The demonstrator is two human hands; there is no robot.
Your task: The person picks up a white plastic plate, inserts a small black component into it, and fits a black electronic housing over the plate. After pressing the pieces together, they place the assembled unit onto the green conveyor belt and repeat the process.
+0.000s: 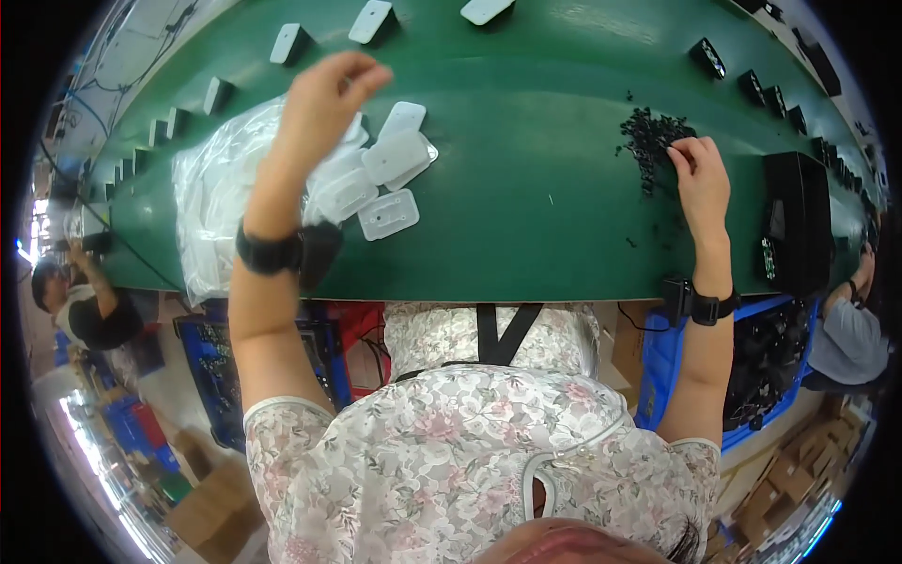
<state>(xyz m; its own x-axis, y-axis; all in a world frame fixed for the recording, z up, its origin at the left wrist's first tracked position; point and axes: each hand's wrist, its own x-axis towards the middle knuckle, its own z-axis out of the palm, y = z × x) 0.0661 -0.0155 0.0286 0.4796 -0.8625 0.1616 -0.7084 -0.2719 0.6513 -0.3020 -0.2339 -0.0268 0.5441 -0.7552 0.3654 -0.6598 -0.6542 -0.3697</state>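
My left hand (324, 103) is raised over the left side of the green table, slightly blurred, fingers bent and a little apart; I see nothing in it. Below it lie several translucent white plastic covers (388, 215), loosely heaped beside a clear plastic bag (211, 202) of similar pieces. On the right, a heap of tiny black parts (648, 141) is spread on the table. My right hand (705, 183) reaches its edge, thumb and forefinger pinched on a small black part that the fingertips mostly hide.
White-topped black cases (373, 21) stand spaced along the far and left table edges; black cases (707, 58) line the right. A black box (797, 226) stands near my right forearm. Blue crates (662, 367) sit below the front edge. People sit at both sides.
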